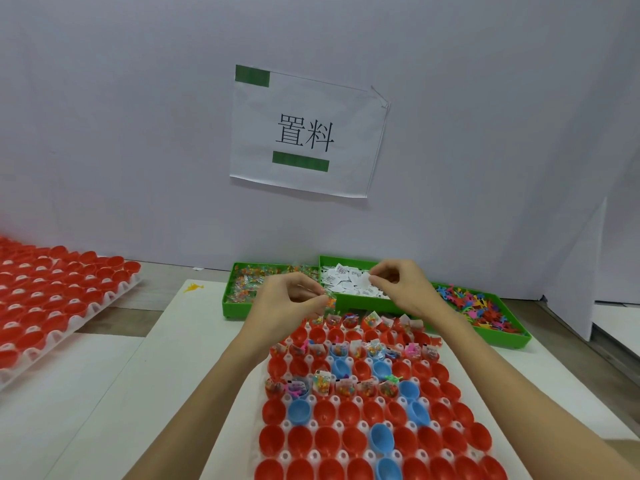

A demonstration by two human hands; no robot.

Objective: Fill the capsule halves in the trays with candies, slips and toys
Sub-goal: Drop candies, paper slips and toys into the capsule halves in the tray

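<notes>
Both hands pinching items over the bins, capsule tray partly filled

Two trays of capsule halves in view: near tray [313, 424] under the forearms at the near edge of the surface, second tray [114, 295] at the left edge, cut off by the frame, all red halves. Near tray: mostly red halves [300, 439] plus seven blue halves [381, 438] visible. Three rows on it hold candy packets, slips and toys; the rows between them and the nearest rows are bare cups.

Three green bins along the far edge by the wall: candy bin [230, 296] left, slip bin [349, 302] middle, toy bin [502, 332] right, each heaped, too many to count.

Left hand [291, 295]: fingers curled, thumb and fingertips pinching a clear candy packet [329, 303], held just above the tray's far edge. Right hand [398, 282]: fingers curled, pinching a white slip [364, 279] over the slip bin. Hands apart, not touching.

One paper sign [308, 133] on the wall, two green tape strips. One yellow toy [194, 287] lies loose on the surface left of the candy bin.
</notes>
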